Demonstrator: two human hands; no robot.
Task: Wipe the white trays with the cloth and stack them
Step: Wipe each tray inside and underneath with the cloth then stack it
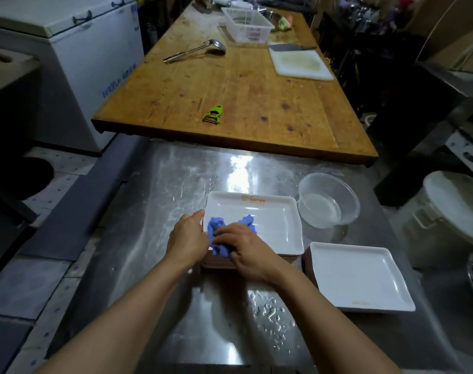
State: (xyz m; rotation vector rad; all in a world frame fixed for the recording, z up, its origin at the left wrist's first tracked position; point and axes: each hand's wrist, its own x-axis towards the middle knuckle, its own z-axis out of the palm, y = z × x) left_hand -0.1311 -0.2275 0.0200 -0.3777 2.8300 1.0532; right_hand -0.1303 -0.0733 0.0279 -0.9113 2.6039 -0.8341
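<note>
Top tray (pixel 270 225) sits on a stack in the middle of the steel counter (pixel 154 211), long axis roughly left-right, orange logo on its far rim. Blue cloth (pixel 221 233) is bunched on the tray's near-left corner. Right hand (pixel 246 252) is curled over the cloth, pressing it onto the tray. Left hand (pixel 188 237) grips the tray's left edge, thumb on the rim. Second tray (pixel 362 276) is just right of and nearer than the top tray, on its own stack, logo on its near rim. Clear bowl (pixel 328 203) with water sits just right of the top tray's far corner.
</note>
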